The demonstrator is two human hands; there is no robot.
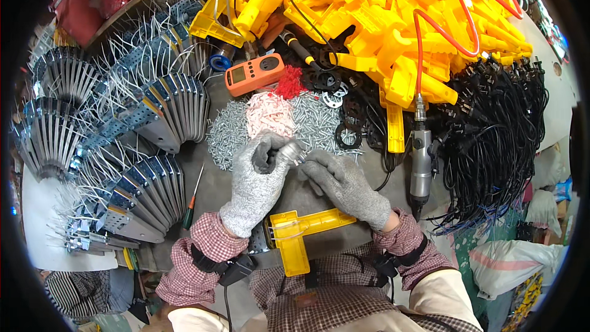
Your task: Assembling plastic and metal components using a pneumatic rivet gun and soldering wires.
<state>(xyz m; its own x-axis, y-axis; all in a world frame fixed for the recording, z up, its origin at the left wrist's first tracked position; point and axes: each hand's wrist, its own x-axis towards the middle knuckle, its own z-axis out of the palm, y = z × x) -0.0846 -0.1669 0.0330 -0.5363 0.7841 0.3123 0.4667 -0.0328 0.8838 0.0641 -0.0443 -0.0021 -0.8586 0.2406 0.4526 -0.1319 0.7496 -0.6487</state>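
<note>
My gloved left hand (264, 166) is closed, its thumb and fingertips pinching small silvery screws (300, 160). Fingertip to fingertip with it, my gloved right hand (344, 185) is closed on the same small screws; how many is too small to tell. Below my hands, near the bench's front edge, lies a yellow plastic housing half (291, 247) with white wires across it. A metal plate (260, 238) sits against its left side. Just beyond my hands are piles of silver screws (226, 132) and pale pink small parts (269, 112).
Metal blade-like assemblies with white wires (175, 107) fill the left. Yellow housings (393, 31) are heaped at the back. A power screwdriver (420, 166) on a red hose and black plug cords (485, 147) lie right. An orange meter (254, 75) and a screwdriver (194, 200) lie closer in.
</note>
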